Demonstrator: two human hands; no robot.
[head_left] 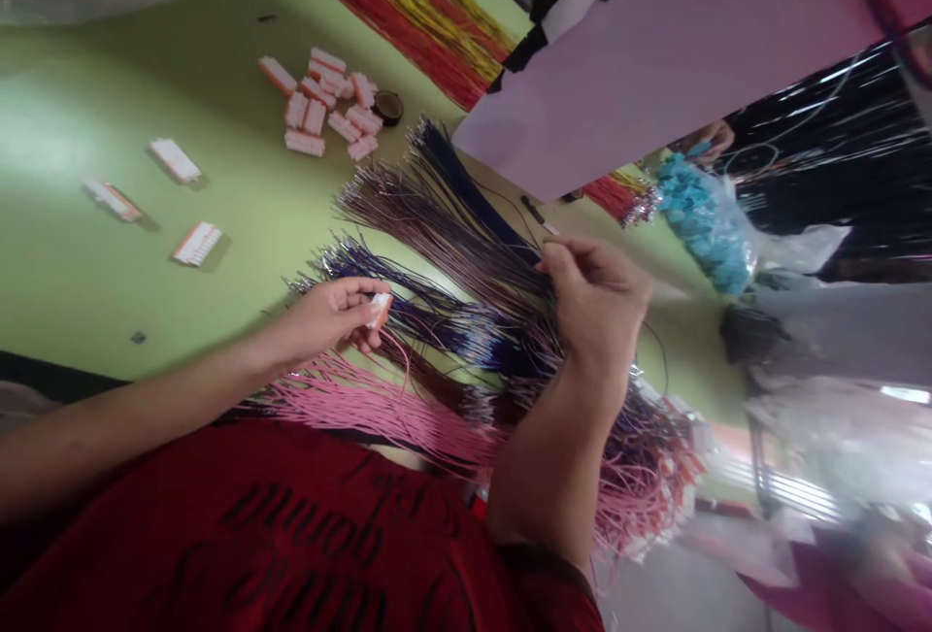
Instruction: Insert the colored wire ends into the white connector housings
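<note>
My left hand [348,314] is closed on a small white-and-orange connector housing [380,310], and a pink wire hangs from it in a loop. Above the bundles, my right hand [595,294] pinches with thumb and forefinger, where a thin dark wire seems to reach the fingertips. Beneath and between both hands lie bundles of cut wires with metal terminals: pink wires [379,404], brown wires [437,229] and dark blue wires [473,190]. Three loose connector housings [198,244] rest on the green table at left.
A pile of connector housings [315,116] sits by a tape roll [388,108] on the green table [240,108]. Red and yellow wires [408,16] lie at the back. A purple panel [582,79] overhangs the right side, near a bag of blue pieces [703,224]. Another person's hand [714,142] shows beyond.
</note>
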